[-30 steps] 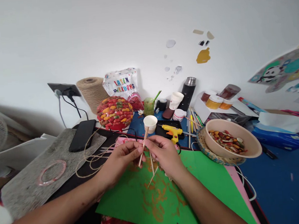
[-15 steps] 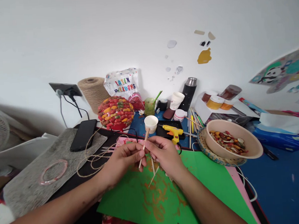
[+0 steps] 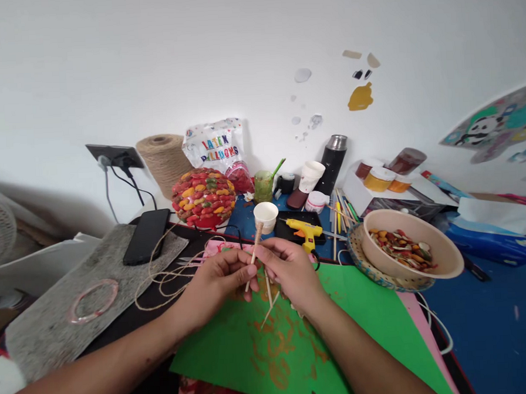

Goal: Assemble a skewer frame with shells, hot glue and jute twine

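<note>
Between my hands is a thin wooden stick (image 3: 254, 257), held at a tilt, with its upper end wrapped in twine (image 3: 259, 229). My left hand (image 3: 227, 273) pinches the lower part between thumb and fingers. Higher up, my right hand (image 3: 289, 267) is closed with its thumb pressed on the stick just below the wrapping. Under the hands, more thin sticks (image 3: 272, 307) lie on a green sheet (image 3: 361, 315) smeared with brown paint. Loose twine (image 3: 155, 279) trails in loops left of my left hand. A white paper cup (image 3: 266, 215) stands just beyond the stick.
Beyond the hands are a yellow glue gun (image 3: 306, 231), a ball covered in painted seeds (image 3: 204, 199), a twine spool (image 3: 162, 164) and a black flask (image 3: 334, 161). To the right stands a beige bowl (image 3: 442, 255) of coloured seeds. A phone (image 3: 147, 237) lies left on grey cloth.
Both hands keep their hold on the stick, almost in place. The left fingers and the stick's lower end have shifted very slightly.
</note>
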### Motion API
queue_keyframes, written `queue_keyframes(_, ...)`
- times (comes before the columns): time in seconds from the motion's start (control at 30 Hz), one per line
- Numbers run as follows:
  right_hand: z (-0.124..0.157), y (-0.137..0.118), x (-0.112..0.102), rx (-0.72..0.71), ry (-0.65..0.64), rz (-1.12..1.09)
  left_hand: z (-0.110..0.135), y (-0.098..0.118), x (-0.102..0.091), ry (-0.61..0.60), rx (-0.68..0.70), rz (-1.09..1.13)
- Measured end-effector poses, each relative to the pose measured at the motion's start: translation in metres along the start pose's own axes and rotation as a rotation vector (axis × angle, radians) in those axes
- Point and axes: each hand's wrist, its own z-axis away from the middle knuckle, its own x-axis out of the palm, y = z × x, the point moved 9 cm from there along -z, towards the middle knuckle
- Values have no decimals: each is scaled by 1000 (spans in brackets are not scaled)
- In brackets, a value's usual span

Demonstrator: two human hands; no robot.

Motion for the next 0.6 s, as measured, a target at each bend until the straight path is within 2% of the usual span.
queue_keyframes(0.3,1,-4,1,-7,-4,-17,1,-15,-3,-21,-82,136)
queue_keyframes(0.5,1,-4,-2,-28,13,8,2,-3,-4,18,3,35)
queue_keyframes(0.6,1,-1,-4,-31,32,22,2,-1,-3,26,-2,12)
